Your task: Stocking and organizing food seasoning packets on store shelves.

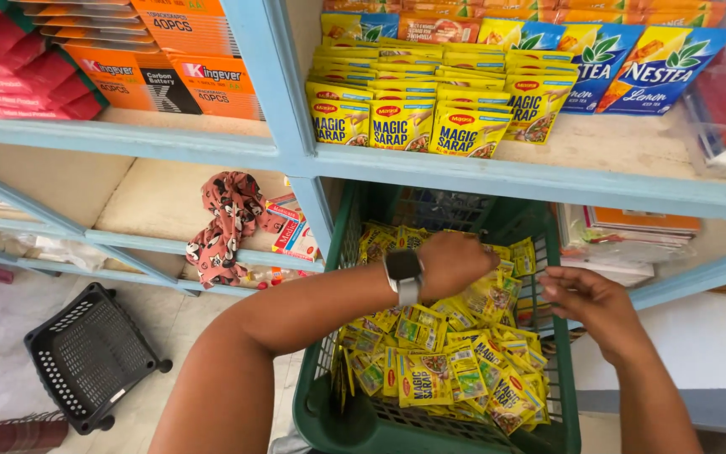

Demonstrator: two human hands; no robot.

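A green basket fills the lower middle of the frame, its long axis running from the bottom edge up toward the shelf, and it is heaped with small yellow sachets lying flat at all angles, most with their long sides slanting up and to the right. The left hand, with a watch on its wrist, reaches over the pile with fingers curled down into the sachets at the far end; whether it grips any cannot be told. The right hand hovers at the basket's right rim, fingers bent loosely and touching the edge of the pile. The blue shelf overhangs the basket's far end, leaving little room above. Neat rows of the same sachets stand on it. A black basket lies on the floor at lower left, well apart.
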